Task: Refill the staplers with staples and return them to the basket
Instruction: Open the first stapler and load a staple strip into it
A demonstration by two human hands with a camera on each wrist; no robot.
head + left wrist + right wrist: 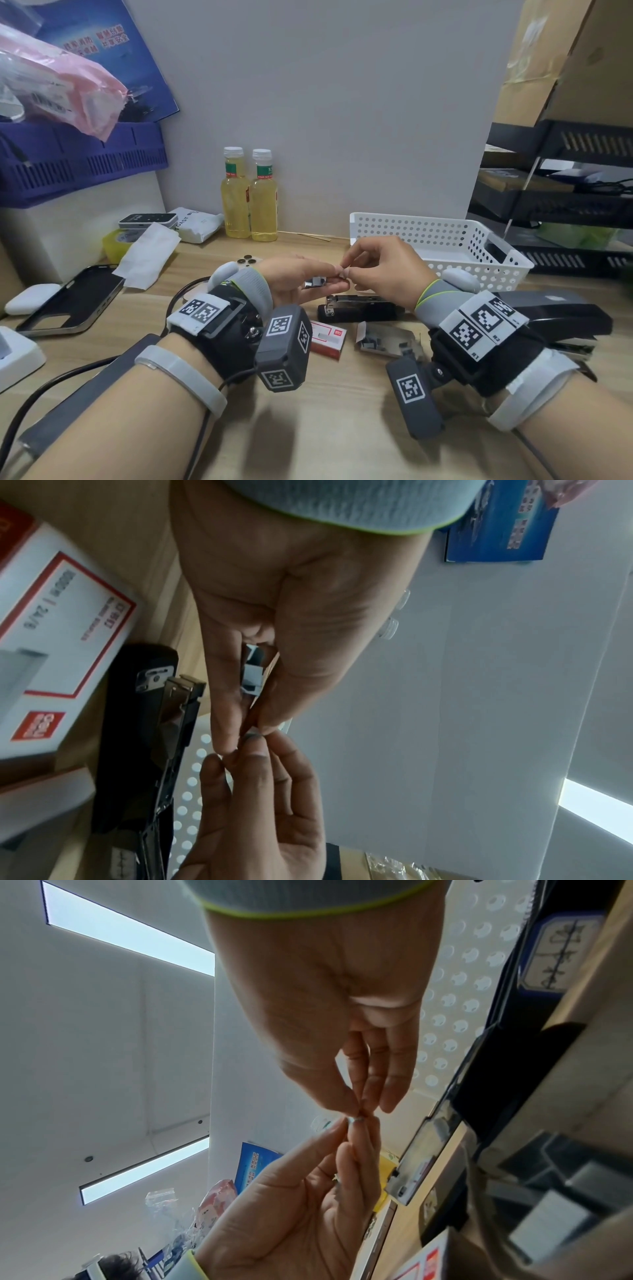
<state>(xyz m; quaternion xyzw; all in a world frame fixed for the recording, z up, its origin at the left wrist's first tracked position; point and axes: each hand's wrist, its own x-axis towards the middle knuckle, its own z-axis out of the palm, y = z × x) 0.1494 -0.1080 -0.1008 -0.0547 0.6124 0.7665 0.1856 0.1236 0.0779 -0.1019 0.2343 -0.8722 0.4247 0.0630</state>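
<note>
Both hands meet above the worktop (pixel 342 428), the left hand (pixel 291 277) and right hand (pixel 383 270) each pinching one strip of staples (pixel 320 282) over the open black stapler (pixel 359 306), near the white basket (pixel 445 236).

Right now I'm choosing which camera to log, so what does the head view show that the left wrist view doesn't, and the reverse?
Only the head view shows the two oil bottles in full, the opened inner tray of staples, the big black stapler at right and the whole white basket. Only the left wrist view shows the staple box print, 24/6. Both show the left hand and right hand meeting fingertip to fingertip on a staple strip, above the opened small stapler.
</note>
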